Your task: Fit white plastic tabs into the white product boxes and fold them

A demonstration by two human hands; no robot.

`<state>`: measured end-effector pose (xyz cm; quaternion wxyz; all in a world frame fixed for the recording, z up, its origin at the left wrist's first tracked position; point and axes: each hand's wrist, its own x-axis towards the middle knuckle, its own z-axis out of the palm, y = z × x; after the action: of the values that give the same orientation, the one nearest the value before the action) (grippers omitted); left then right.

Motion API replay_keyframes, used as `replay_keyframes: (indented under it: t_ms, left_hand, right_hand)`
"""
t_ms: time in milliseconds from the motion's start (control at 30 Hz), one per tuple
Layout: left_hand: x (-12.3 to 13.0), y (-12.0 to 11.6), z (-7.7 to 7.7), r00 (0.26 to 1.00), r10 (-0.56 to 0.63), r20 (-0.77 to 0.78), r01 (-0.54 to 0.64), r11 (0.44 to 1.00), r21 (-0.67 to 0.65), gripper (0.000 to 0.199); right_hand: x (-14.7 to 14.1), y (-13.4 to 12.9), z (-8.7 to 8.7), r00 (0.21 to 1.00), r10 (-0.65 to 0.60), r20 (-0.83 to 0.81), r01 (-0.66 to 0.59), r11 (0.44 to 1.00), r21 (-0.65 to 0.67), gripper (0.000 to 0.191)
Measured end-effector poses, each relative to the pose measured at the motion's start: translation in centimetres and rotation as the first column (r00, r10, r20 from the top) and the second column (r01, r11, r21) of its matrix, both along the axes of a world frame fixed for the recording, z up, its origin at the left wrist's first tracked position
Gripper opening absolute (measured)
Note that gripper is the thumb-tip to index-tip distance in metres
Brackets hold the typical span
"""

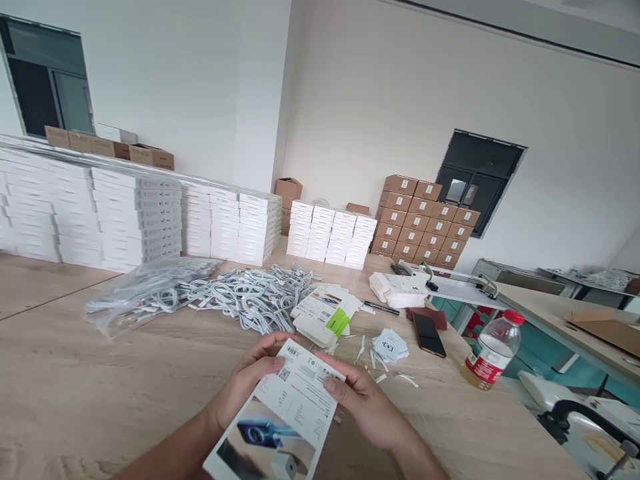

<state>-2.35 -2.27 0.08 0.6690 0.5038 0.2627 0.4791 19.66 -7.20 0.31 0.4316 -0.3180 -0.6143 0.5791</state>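
Both hands are on a flat white printed cardboard sleeve (290, 400), held just above the light wood-grain table (100, 400) at the bottom of the view. Its long axis runs away from the person and leans right, with the barcode end far and the product-photo end toward the body. The left hand (250, 377) pinches the left edge, thumb on top, and the right hand (365, 407) pinches the right edge, so it's a narrow grip from both sides. Just past them are small white paper scraps (390, 345), a tangled heap of grey braided cables (250, 297) and a clear plastic bag (145, 293). Off right sit a black smartphone (429, 335) and a red-capped plastic water bottle (493, 350).
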Motion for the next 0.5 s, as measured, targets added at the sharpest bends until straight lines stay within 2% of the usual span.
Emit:
replay_keyframes:
  t_ms: [100, 200, 267, 333, 367, 400, 433, 467, 500]
  left_hand:
    - [0.1, 0.1, 0.1, 1.0, 0.004, -0.002, -0.004, 1.0, -0.003, 0.04]
    - [0.1, 1.2, 0.2, 0.999, -0.014, -0.035, 0.013, 1.0, -0.026, 0.048]
    - [-0.1, 2.1, 0.4, 0.994, 0.0, -0.11, -0.004, 0.999, -0.032, 0.053]
    - [-0.6, 2.3, 0.6, 0.976, 0.093, -0.2, -0.087, 0.996, 0.037, 0.054]
    - [-1.0, 2.0, 0.7, 0.956, 0.176, -0.237, -0.151, 0.981, 0.119, 0.054]
    - [-1.3, 1.5, 0.8, 0.926, 0.26, -0.275, -0.197, 0.952, 0.235, 0.054]
    - [-1.6, 1.0, 0.9, 0.874, 0.362, -0.323, -0.231, 0.896, 0.378, 0.053]
    - [-1.8, 0.4, 0.9, 0.8, 0.469, -0.374, -0.221, 0.81, 0.543, 0.053]
    - [-1.9, 0.0, 0.8, 0.734, 0.529, -0.426, -0.101, 0.706, 0.701, 0.058]
  right_hand:
    - [-0.3, 0.1, -0.5, 0.999, -0.043, -0.027, 0.042, 0.999, -0.018, 0.053]
    - [-0.9, 0.9, -0.9, 0.983, -0.173, -0.054, 0.169, 0.983, -0.072, 0.06]
    - [-1.3, 1.4, -1.1, 0.965, -0.255, -0.061, 0.249, 0.963, -0.101, 0.067]
    - [-1.3, 1.3, -1.3, 0.945, -0.323, -0.053, 0.317, 0.944, -0.097, 0.072]
    - [-1.0, 1.1, -1.5, 0.932, -0.359, -0.044, 0.354, 0.931, -0.086, 0.073]
    - [-0.7, 0.9, -1.8, 0.9, -0.435, -0.02, 0.433, 0.899, -0.065, 0.077]
    - [-0.2, 0.9, -2.2, 0.856, -0.516, 0.028, 0.517, 0.855, -0.034, 0.079]
    - [0.4, 1.2, -2.8, 0.804, -0.588, 0.09, 0.59, 0.808, 0.007, 0.078]
    - [0.8, 1.6, -3.5, 0.749, -0.638, 0.178, 0.645, 0.764, 0.029, 0.076]
